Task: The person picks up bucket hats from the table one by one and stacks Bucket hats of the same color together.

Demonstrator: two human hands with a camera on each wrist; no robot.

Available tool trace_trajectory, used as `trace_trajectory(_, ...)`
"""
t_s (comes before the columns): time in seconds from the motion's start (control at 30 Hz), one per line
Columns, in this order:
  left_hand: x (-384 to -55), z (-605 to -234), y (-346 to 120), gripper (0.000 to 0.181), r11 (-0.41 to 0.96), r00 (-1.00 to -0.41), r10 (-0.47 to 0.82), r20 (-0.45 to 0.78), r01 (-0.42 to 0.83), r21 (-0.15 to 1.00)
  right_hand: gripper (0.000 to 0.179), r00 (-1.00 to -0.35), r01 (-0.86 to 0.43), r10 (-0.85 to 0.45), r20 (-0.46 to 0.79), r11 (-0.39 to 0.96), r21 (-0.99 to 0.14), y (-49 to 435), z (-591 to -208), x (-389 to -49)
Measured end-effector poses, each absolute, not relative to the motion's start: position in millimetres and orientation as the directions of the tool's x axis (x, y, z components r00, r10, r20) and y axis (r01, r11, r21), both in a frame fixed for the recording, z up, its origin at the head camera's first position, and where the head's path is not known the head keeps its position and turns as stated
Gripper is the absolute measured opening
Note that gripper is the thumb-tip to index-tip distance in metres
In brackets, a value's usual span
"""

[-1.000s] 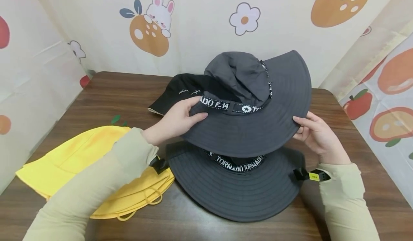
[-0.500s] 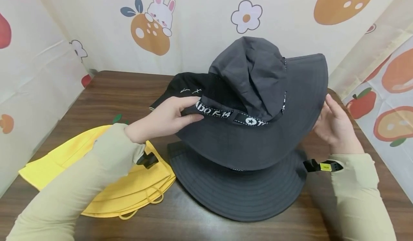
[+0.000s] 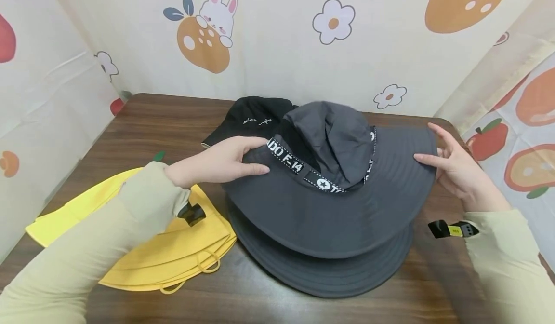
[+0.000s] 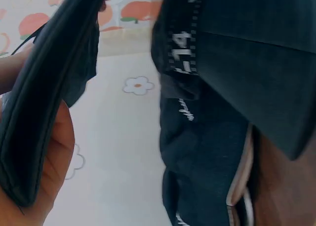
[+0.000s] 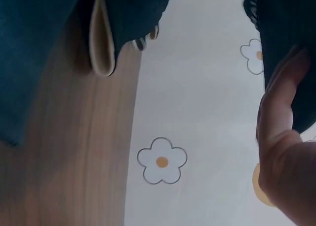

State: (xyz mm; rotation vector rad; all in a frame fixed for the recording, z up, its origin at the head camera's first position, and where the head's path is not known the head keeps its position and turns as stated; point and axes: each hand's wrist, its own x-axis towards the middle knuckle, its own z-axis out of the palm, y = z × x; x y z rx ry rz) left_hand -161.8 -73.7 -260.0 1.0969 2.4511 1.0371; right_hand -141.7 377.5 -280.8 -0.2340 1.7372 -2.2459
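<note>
A dark grey wide-brimmed bucket hat (image 3: 329, 222) with a white-lettered band is held by its brim, crown facing the back. My left hand (image 3: 221, 160) pinches the brim's left side beside the band, thumb on top. My right hand (image 3: 461, 169) grips the right edge of the brim, thumb above and fingers partly hidden behind it. Right below is a second dark grey hat (image 3: 373, 263) on the table; only the front of its brim shows. In the right wrist view, fingers (image 5: 279, 105) lie along the dark brim.
Several stacked yellow hats (image 3: 186, 247) with cord loops lie on the left of the wooden table (image 3: 147, 131). Black hats (image 3: 256, 116) with white script sit behind the grey ones. A printed curtain (image 3: 277, 39) hangs along the table's back edge.
The upper grey hat rose and tilted, then came down over the lower one, covering its lettered band. My right hand has moved right along with the brim; my left hand shifted slightly left.
</note>
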Motion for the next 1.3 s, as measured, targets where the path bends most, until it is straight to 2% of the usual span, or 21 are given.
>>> trace_trajectory(0.1, -161, -265, -76, 0.031, 0.463, -0.665, 0.747, 0.001, 0.522, 0.717, 0.080, -0.926, 0.153, -0.368, -0.089, -0.147, -0.977, 383, -285, -137)
trace_trajectory(0.17, -161, -268, -77, 0.029, 0.462, -0.653, 0.757, -0.022, 0.512, 0.724, 0.075, -0.915, 0.151, -0.390, -0.105, -0.090, -0.984, 386, -288, -134)
trace_trajectory(0.27, -160, -270, -77, 0.025, 0.472, -0.643, 0.764, -0.048, 0.508, 0.720, 0.066, -0.897, 0.161, -0.427, -0.115, -0.073, -0.984, 389, -294, -129)
trace_trajectory(0.43, -160, -276, -76, 0.019, 0.493, -0.626, 0.772, -0.112, 0.477, 0.728, 0.057, -0.880, 0.166, -0.438, -0.185, 0.083, -0.983, 393, -297, -117)
trace_trajectory(0.7, -158, -285, -73, 0.023, 0.529, -0.572, 0.794, -0.207, 0.482, 0.698, 0.051, -0.848, 0.175, -0.420, -0.323, 0.353, -0.919, 403, -304, -108)
trace_trajectory(0.83, -158, -293, -71, 0.025, 0.559, -0.565, 0.789, -0.240, 0.500, 0.661, 0.048, -0.807, 0.208, -0.425, -0.410, 0.445, -0.871, 408, -309, -108)
trace_trajectory(0.97, -158, -301, -68, 0.022, 0.617, -0.583, 0.757, -0.293, 0.492, 0.615, 0.042, -0.769, 0.232, -0.438, -0.466, 0.487, -0.842, 410, -317, -110)
trace_trajectory(1.1, -159, -304, -68, 0.022, 0.664, -0.606, 0.719, -0.342, 0.453, 0.595, 0.040, -0.770, 0.246, -0.412, -0.487, 0.513, -0.822, 411, -325, -113)
trace_trajectory(1.3, -161, -305, -70, 0.022, 0.688, -0.617, 0.697, -0.365, 0.430, 0.585, 0.034, -0.767, 0.257, -0.429, -0.477, 0.476, -0.841, 412, -333, -114)
